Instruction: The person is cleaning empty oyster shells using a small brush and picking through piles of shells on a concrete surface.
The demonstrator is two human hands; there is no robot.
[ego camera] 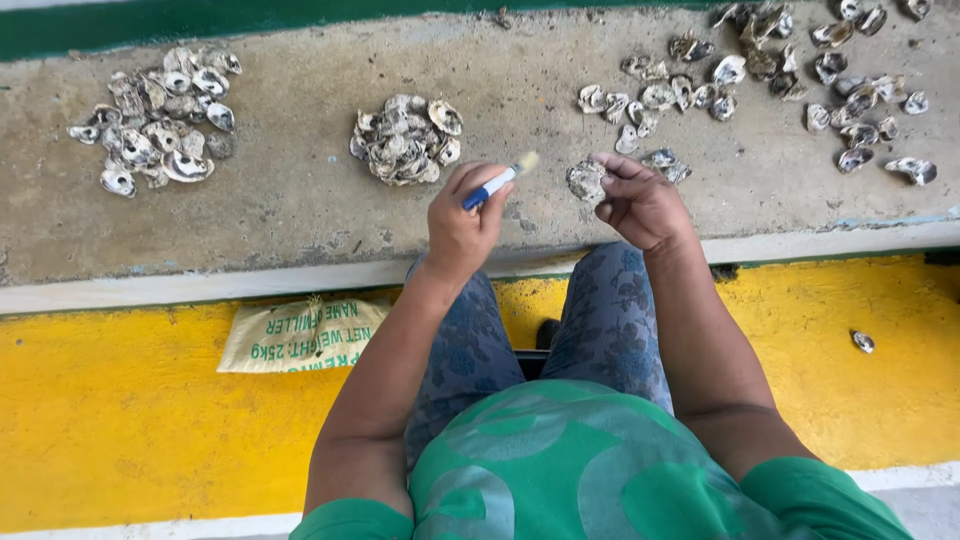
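Observation:
My left hand point(462, 222) grips a small brush point(497, 181) with a blue and white handle, its pale bristles pointing up and right. My right hand point(637, 200) pinches a rough grey oyster shell point(586, 181) just to the right of the bristles. Both hands hover over the near edge of a concrete ledge point(300, 200). Brush and shell are a short gap apart.
Oyster shells lie in heaps on the ledge: one pile at the far left point(160, 120), one in the middle point(405, 140), scattered ones at the right point(760, 80). A folded sack point(300, 335) and a lone shell point(863, 341) rest on the yellow floor point(120, 400).

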